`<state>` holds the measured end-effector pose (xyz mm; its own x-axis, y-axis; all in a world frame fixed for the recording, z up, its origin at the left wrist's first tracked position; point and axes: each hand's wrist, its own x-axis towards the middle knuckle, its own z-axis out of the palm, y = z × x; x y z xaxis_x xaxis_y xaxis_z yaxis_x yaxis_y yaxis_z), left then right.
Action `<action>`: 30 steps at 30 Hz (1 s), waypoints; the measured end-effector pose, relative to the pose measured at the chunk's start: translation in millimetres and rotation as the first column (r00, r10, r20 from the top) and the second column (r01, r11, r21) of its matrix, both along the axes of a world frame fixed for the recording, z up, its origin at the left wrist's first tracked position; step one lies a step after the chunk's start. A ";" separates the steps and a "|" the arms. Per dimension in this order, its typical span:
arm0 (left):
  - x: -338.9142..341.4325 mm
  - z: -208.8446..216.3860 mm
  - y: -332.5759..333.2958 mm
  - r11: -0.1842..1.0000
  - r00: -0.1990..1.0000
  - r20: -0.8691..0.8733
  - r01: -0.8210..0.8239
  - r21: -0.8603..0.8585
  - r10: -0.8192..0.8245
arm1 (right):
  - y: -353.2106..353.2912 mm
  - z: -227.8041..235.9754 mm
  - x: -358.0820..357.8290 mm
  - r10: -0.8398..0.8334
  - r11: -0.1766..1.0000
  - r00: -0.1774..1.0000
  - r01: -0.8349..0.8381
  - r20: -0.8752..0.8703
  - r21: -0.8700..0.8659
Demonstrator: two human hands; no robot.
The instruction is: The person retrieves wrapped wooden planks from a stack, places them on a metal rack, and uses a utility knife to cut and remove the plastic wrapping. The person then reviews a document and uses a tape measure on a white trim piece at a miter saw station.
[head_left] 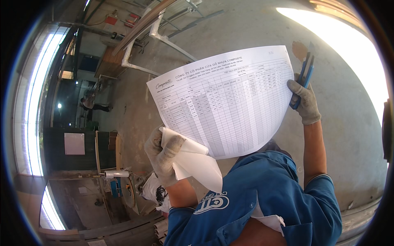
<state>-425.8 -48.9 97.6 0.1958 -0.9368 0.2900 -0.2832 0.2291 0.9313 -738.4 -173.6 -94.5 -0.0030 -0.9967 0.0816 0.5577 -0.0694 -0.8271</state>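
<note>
I hold a white printed sheet with a table of rows and columns spread out in front of me. My left hand, in a grey work glove, grips its lower left corner together with other white pages folded back under it. My right hand, also gloved, pinches the sheet's right edge and holds two slim blue pen-like tools that stick up above the fingers. My blue shirt fills the lower middle of the view.
Grey concrete floor lies behind the sheet, with a bright sun patch at the upper right. A white metal frame and wooden boards lie at the upper left. Another person stands far left. Pale pipes lie at the bottom.
</note>
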 end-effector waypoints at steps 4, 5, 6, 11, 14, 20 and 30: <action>-1.0 -0.2 0.3 1.000 1.000 -0.003 -0.001 -0.019 0.001 | 0.3 0.4 0.3 -0.007 1.000 1.000 0.007 0.019 -0.004; -1.2 -0.4 0.1 1.000 1.000 0.000 -0.001 -0.025 0.001 | 0.4 0.5 0.2 -0.001 1.000 1.000 0.001 0.027 -0.002; -1.2 -0.6 0.0 1.000 1.000 -0.002 -0.004 -0.030 0.004 | 0.6 0.6 0.2 0.002 1.000 1.000 -0.002 0.030 -0.003; 0.0 -0.6 -1.1 1.000 1.000 -0.013 -0.005 -0.024 0.005 | 0.6 0.9 1.0 0.005 1.000 1.000 -0.005 0.030 -0.015; 1.1 -0.4 -1.8 1.000 1.000 -0.019 -0.003 -0.013 0.003 | 0.7 1.2 2.3 -0.004 1.000 1.000 0.004 0.025 -0.009; 2.9 -0.7 -3.9 1.000 1.000 -0.020 0.003 -0.014 -0.003 | 0.3 1.1 4.0 0.001 1.000 0.999 -0.001 0.036 -0.007; 5.3 -3.6 -7.1 1.000 1.000 -0.012 0.004 -0.007 -0.004 | -1.4 -4.0 6.7 0.009 1.000 0.999 -0.009 0.038 0.003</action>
<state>-420.5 -56.0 94.0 0.1954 -0.9356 0.2940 -0.2707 0.2367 0.9331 -731.7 -175.0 -98.5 0.0032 -0.9969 0.0788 0.5892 -0.0618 -0.8056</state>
